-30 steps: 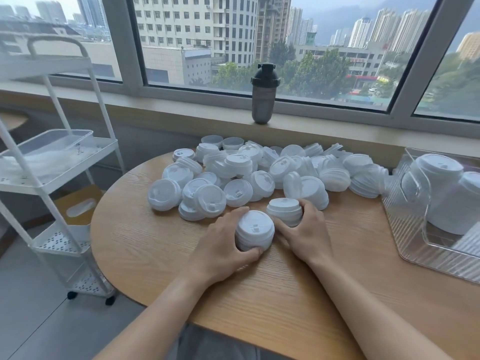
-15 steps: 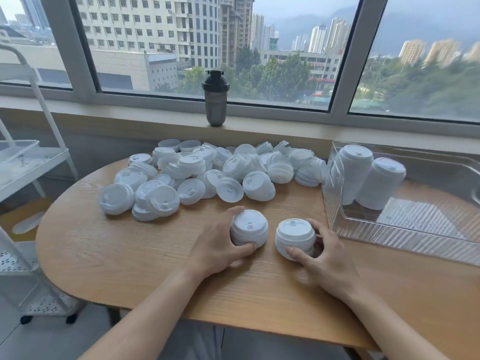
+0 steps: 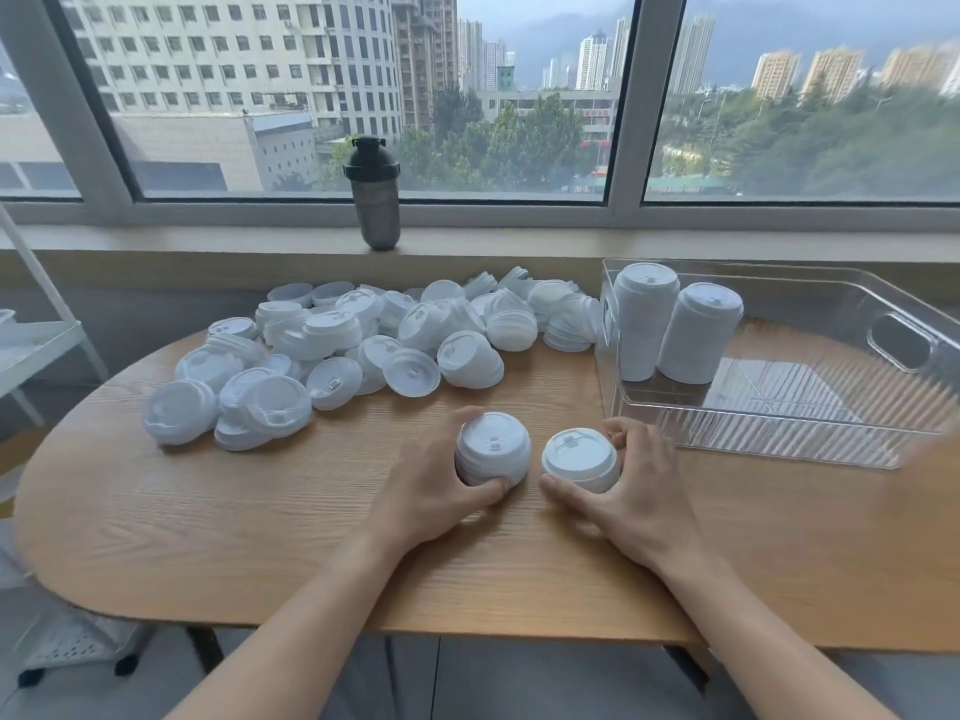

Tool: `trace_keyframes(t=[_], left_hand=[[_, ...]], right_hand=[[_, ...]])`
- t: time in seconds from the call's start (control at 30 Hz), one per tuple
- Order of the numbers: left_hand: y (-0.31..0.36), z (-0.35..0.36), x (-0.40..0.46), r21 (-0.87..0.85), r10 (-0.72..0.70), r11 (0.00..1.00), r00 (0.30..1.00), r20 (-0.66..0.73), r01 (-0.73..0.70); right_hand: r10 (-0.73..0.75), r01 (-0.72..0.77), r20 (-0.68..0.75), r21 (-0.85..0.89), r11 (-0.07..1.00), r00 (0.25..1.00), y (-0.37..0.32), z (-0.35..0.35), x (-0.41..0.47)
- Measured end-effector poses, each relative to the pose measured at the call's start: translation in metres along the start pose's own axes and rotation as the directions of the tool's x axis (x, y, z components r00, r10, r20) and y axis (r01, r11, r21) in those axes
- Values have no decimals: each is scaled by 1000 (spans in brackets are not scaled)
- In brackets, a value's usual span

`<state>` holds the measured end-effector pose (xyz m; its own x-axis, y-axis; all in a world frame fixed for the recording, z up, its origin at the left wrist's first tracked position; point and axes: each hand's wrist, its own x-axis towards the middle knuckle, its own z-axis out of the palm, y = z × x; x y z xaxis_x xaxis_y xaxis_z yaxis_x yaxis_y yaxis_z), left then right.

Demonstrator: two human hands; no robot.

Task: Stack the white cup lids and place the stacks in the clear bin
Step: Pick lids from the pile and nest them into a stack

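Two short stacks of white cup lids stand side by side on the wooden table (image 3: 208, 537). My left hand (image 3: 431, 491) grips the left stack (image 3: 492, 446), thumb at its front. My right hand (image 3: 636, 485) grips the right stack (image 3: 579, 459), fingers curled round its far side. A large heap of loose white lids (image 3: 374, 345) lies behind them. The clear bin (image 3: 779, 439) stands at the right, with two tall lid stacks (image 3: 675, 330) upright in its back left corner.
A dark shaker bottle (image 3: 375, 194) stands on the windowsill behind the heap. Part of a white wheeled cart (image 3: 31, 345) shows at the left edge. The table's front edge runs just below my forearms.
The view has swung right, bringing the whole bin into sight. My right hand drew its short stack back from the heap to beside the left stack. My left hand kept hold of its stack.
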<state>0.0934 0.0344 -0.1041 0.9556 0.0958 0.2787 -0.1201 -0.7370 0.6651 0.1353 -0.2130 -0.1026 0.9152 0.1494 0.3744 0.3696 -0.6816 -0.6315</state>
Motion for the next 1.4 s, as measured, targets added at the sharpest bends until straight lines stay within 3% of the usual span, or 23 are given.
trace_keyframes(t=[0.23, 0.43, 0.6, 0.77, 1.0, 1.4], left_hand=[[-1, 0, -2, 12, 9, 1000, 1000, -11, -9], [-2, 0, -2, 13, 25, 1000, 1000, 11, -25], [-1, 0, -3, 6, 30, 1000, 999, 12, -30], [-2, 0, -3, -19, 30, 999, 998, 50, -29], [0, -1, -4, -6, 20, 1000, 997, 73, -20], [2, -2, -4, 8, 66, 998, 995, 77, -67]], right_hand=[[-41, 33, 89, 88, 996, 995, 3, -2, 0], [-78, 77, -18, -35, 996, 997, 2, 2, -1], [-111, 112, 43, -20, 993, 993, 2, 2, -1], [-79, 74, -80, -69, 995, 994, 3, 3, 0], [-112, 112, 3, -13, 994, 994, 4, 3, 0], [-141, 144, -85, 25, 989, 986, 5, 2, -1]])
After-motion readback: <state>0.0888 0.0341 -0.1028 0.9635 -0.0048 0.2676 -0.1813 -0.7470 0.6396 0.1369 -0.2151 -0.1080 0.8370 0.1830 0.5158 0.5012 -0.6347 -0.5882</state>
